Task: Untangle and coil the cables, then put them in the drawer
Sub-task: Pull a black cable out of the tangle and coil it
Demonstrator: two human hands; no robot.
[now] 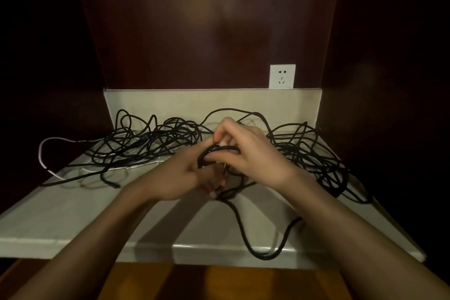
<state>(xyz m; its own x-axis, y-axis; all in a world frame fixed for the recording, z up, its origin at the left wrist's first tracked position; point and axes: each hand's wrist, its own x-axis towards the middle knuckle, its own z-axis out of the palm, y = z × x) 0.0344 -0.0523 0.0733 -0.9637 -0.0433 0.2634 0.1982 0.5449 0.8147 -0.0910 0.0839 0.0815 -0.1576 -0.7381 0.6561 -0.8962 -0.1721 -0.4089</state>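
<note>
A tangle of black cables (146, 143) spreads across the back of the pale stone counter (73, 209), with another black heap (314, 153) at the right. A white cable (42, 153) loops out at the left. My left hand (180, 178) grips a small black cable coil (214, 151) above the counter's middle. My right hand (248, 148) pinches the same coil from above with curled fingers. A black strand (243, 234) runs from the coil down over the counter's front edge. No drawer shows in view.
A white wall socket (282, 77) sits on the dark wood back panel above the stone backsplash. Dark wood walls close in left and right. Wooden floor or furniture (194, 280) lies below the counter's front edge.
</note>
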